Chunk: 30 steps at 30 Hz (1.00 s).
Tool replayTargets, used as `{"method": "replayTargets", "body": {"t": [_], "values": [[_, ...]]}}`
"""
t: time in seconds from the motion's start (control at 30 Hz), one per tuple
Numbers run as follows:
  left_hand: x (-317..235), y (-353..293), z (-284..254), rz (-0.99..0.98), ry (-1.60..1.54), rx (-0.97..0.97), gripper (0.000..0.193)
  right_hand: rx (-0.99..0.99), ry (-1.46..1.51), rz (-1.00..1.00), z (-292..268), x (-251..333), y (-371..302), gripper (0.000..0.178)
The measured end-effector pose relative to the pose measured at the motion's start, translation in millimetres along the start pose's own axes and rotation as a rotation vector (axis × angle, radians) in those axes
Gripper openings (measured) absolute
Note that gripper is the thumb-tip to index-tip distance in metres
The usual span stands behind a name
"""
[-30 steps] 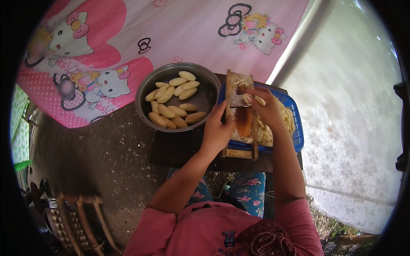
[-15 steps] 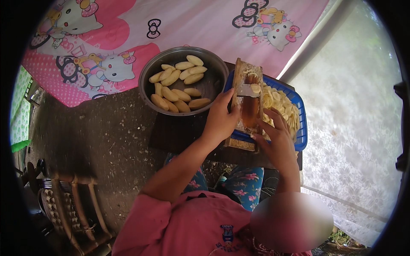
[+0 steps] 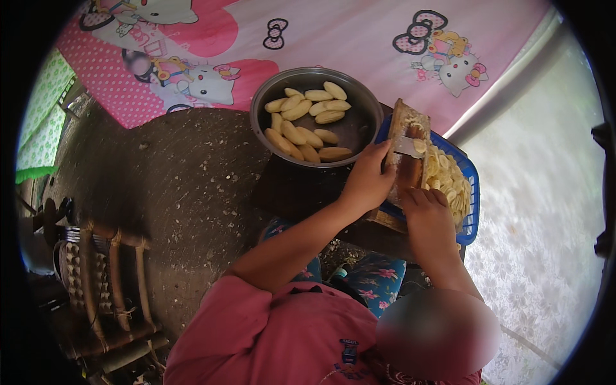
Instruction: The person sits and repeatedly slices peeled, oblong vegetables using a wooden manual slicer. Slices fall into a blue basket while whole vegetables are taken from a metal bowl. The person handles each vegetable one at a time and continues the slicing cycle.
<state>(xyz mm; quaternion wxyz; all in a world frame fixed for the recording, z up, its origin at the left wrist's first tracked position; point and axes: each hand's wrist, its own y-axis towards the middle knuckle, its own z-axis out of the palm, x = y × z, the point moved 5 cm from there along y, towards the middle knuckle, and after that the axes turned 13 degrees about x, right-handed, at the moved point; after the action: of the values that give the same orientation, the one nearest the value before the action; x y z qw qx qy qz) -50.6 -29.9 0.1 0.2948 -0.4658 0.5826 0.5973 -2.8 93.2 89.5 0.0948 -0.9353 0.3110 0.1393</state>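
Note:
A wooden slicer (image 3: 409, 172) with a flat metal blade (image 3: 404, 146) across its board leans over a blue plastic basket (image 3: 473, 192). My left hand (image 3: 372, 178) is closed round the slicer's left edge. Lower on the board rests my right hand (image 3: 428, 210), fingers drawn together; whatever they hold is hidden beneath them. One pale round slice (image 3: 419, 147) lies at the blade. Thin banana slices (image 3: 451, 183) heap up in the basket, right of the slicer. Left of it, a metal basin (image 3: 258, 131) contains several peeled bananas (image 3: 296, 109).
The basin and basket stand on a low dark table (image 3: 282, 192). A pink patterned cloth (image 3: 346, 38) hangs beyond it, and a white lace curtain (image 3: 526, 244) is on the right. A bamboo chair (image 3: 115, 282) stands at lower left on the dirt floor (image 3: 173, 199).
The view has shifted, so the scene sits further right. My right hand's fingers, spread beside the slicer before, have come together on its lower board. The left hand keeps its hold.

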Motion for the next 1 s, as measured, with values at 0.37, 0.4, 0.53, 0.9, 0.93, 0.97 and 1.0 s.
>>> {"method": "replayTargets", "body": {"t": [0.37, 0.4, 0.53, 0.9, 0.93, 0.97, 1.0], "values": [[1.2, 0.4, 0.3, -0.017, 0.017, -0.005, 0.048, -0.07, -0.051, 0.002, 1.6, 9.7, -1.2, 0.018], [1.5, 1.0, 0.1, -0.019, 0.009, -0.001, 0.047, -0.074, -0.043, 0.018, 0.9, 9.2, -1.3, 0.017], [-0.8, 1.8, -3.4, -0.072, 0.139, 0.056, 0.05, -0.144, 0.163, -0.014, -6.5, -4.7, -13.6, 0.015], [-44.2, -14.6, -21.8, -0.198, 0.621, 0.301, 0.053, -0.321, 0.564, 0.874, 56.6, -133.2, -138.2, 0.01], [-46.9, -15.0, -22.1, -0.195, 0.628, 0.298, 0.051, -0.309, 0.535, 0.84, 60.5, -134.9, -142.3, 0.01], [-47.3, -15.2, -22.6, -0.224, 0.634, 0.309, 0.049, -0.273, 0.533, 0.838, 64.5, -136.7, -145.0, 0.011], [-50.1, -14.3, -24.3, -0.193, 0.633, 0.3, 0.047, -0.294, 0.52, 0.837, 63.8, -138.5, -147.2, 0.011]]}}
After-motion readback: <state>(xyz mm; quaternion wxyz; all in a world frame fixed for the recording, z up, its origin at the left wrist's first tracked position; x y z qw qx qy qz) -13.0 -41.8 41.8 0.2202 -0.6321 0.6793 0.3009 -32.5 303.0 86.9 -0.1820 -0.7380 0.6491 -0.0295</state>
